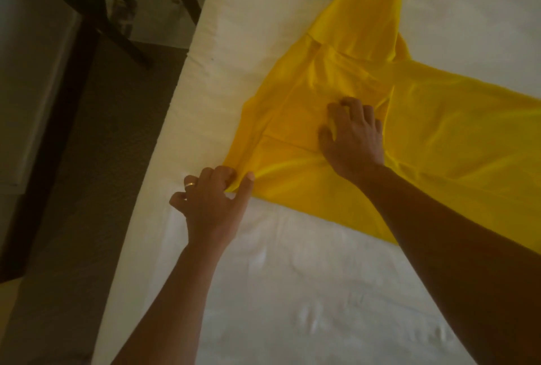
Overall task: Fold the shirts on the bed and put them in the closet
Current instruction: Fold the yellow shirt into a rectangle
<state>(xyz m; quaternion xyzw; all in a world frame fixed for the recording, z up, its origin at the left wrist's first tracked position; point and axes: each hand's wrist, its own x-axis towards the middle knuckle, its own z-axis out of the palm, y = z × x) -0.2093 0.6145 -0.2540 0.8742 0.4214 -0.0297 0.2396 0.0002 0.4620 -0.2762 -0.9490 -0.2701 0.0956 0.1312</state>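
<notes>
A bright yellow shirt (439,136) lies spread on the white bed (292,277), its body running off to the right and one sleeve reaching toward the top of the view. My left hand (213,203), with a ring on one finger, pinches the shirt's near left corner between thumb and fingers. My right hand (351,136) rests on the middle of the shirt with its fingers curled into a fold of the cloth. Part of the shirt is folded over itself around my right hand.
The bed's left edge (175,101) runs diagonally from bottom left toward the top. Beyond it are grey carpet (96,189), a dark chair's legs (123,13) at the top left, and a dark-framed piece of furniture (44,101) along the left side.
</notes>
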